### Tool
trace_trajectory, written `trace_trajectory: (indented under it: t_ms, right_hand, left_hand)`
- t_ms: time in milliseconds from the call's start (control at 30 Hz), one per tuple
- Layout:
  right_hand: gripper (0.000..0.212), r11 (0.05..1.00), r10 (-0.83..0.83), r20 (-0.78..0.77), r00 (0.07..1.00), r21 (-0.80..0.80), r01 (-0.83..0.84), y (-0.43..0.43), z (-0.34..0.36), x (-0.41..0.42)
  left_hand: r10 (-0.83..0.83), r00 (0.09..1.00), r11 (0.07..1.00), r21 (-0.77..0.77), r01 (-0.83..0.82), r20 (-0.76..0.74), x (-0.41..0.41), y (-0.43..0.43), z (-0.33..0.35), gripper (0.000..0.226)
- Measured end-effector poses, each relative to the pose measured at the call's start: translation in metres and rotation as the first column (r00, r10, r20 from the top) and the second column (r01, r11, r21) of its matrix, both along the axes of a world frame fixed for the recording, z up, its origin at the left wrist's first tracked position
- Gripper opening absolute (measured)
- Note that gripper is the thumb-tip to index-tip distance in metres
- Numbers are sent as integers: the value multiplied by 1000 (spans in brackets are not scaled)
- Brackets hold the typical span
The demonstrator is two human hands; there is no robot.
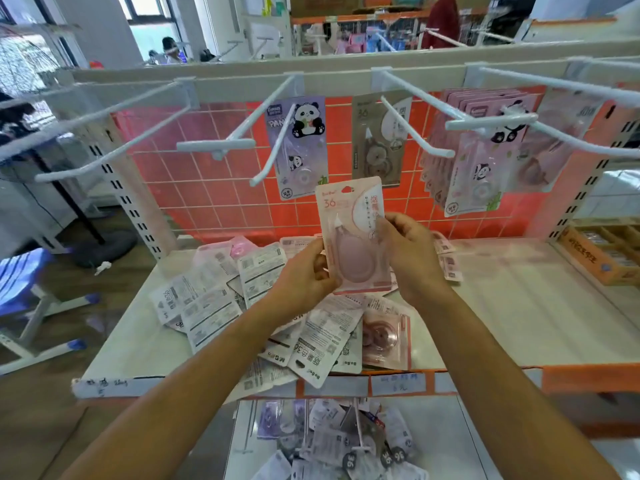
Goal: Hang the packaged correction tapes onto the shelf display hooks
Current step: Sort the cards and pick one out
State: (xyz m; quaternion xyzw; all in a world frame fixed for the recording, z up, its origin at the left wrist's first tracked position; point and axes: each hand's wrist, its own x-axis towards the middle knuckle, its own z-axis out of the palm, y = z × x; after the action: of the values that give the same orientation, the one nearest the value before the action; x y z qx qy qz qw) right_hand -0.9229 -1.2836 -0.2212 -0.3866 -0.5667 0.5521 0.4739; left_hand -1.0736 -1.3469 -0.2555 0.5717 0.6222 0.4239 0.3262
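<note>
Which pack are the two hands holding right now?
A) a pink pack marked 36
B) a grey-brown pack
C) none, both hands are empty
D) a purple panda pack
A: the left hand and the right hand both grip the pink pack, printed 36, upright above the loose pile. The purple panda pack hangs behind on the display.

blue stool (20,278): floor, left | orange box (585,259): right | clear umbrella (20,60): upper left
</note>
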Motion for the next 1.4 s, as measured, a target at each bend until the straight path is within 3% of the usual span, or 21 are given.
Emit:
trace_trajectory:
  t_ms: [333, 733, 967, 1033, 1200, 1400]
  right_hand:
    - [16, 998, -17, -8, 1000, 58, 17, -17, 15, -12]
    - [15, 969, 60, 14, 998, 241, -62, -47, 35, -38]
    - [16, 929, 164, 9, 986, 335, -158, -74, 46, -69]
    - [16, 904, 162, 52, 985, 392, -169, -81, 49, -78]
    - [18, 836, 154, 140, 978, 509, -205, -101, 61, -95]
    - [17, 780, 148, 135, 980, 593, -200, -120, 72, -120]
  left_hand:
    - [-37, 995, 997, 67, 31, 97, -17, -21, 1, 38]
    - [6, 1000, 985, 175, -11, 31, -50, -57, 7, 27]
    - [79, 997, 973, 219, -77, 3, -82, -88, 7, 33]
    - [73, 997, 969, 236, -74, 11, -92, -99, 10, 38]
    - [59, 998, 946, 317, -66, 33, -113, -123, 14, 24]
    - [65, 997, 917, 391, -75, 40, -133, -144, 22, 32]
